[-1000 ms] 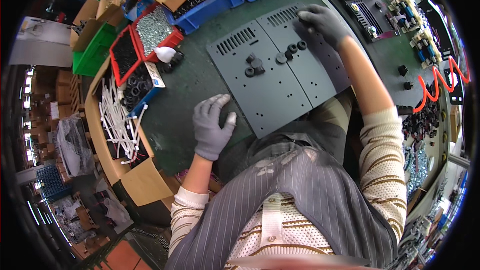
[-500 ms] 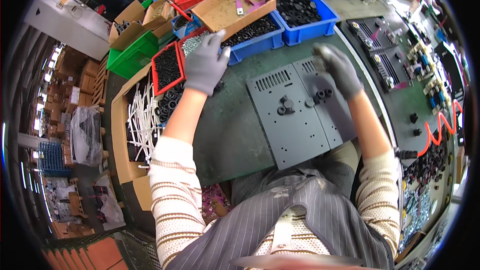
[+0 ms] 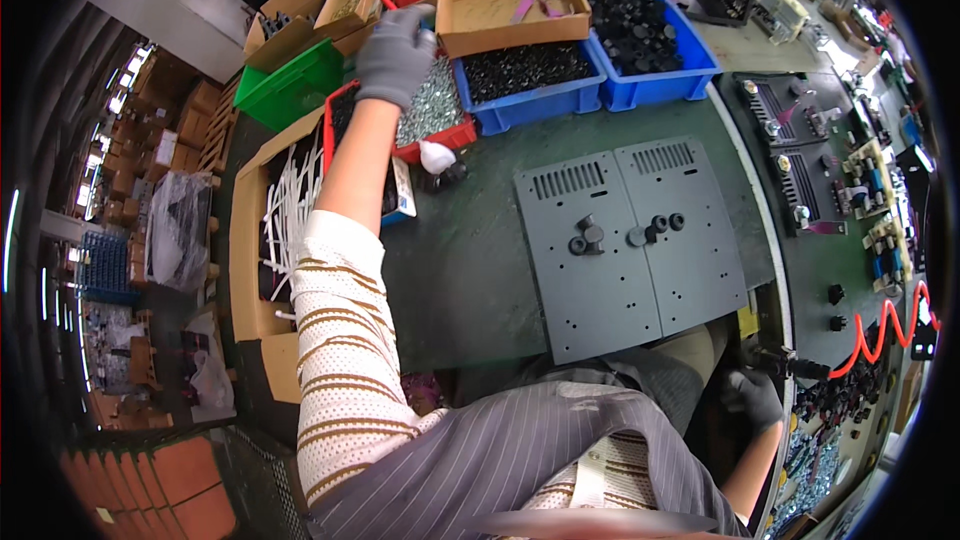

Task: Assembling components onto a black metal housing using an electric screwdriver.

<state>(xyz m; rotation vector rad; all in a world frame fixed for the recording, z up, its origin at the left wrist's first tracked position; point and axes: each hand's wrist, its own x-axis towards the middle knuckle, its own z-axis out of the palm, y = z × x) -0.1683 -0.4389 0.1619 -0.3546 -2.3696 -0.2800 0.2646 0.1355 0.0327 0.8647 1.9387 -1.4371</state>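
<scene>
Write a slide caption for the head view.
Gloved left hand at parts bins, right hand low, two grey panels on the green bench.

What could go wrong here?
Small black parts appear loose on the gray panels; a bump might scatter them.
The left hand is close to the cardboard tray, which seems perched on a blue bin; a knock could tip it.
Silver hardware in a red tray sits beside that bin's black hardware; pieces might mix.

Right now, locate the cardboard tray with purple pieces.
In the head view, the cardboard tray sits at upper centre, between the left hand and the rightmost blue bin.
</scene>
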